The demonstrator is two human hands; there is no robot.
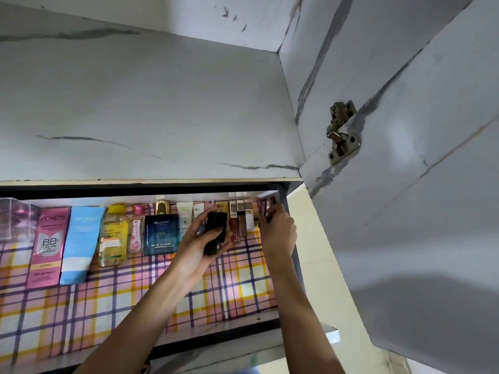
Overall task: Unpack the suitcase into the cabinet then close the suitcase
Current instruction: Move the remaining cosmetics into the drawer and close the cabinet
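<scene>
- Head view: left hand [198, 247] reaches up from lower left, palm turned up, fingers curled round two black sticks [214, 229], held just in front of the back row.
- Right hand [279, 230] is raised at the shelf's right end, back of hand to camera, fingertips pinching a small dark red tube [266, 207] close to the cabinet [294, 255] side wall.
- Both forearms are bare and cross the shelf's front edge [216, 329].
- Shelf liner [81, 306] is plaid: pink, yellow, purple.
- Back row, left to right: pink box [47, 244], blue tube [79, 244], yellow bottle [113, 236], blue cologne box [161, 234], then lip gloss tubes [239, 220] standing between the two hands.
- Grey marbled panel [148, 103] sits above the shelf opening.
- Door [418, 184] is swung open at right, on a metal hinge [341, 133].
- Front half of the liner is bare; the back right corner is crowded, with the right hand near the wall.
</scene>
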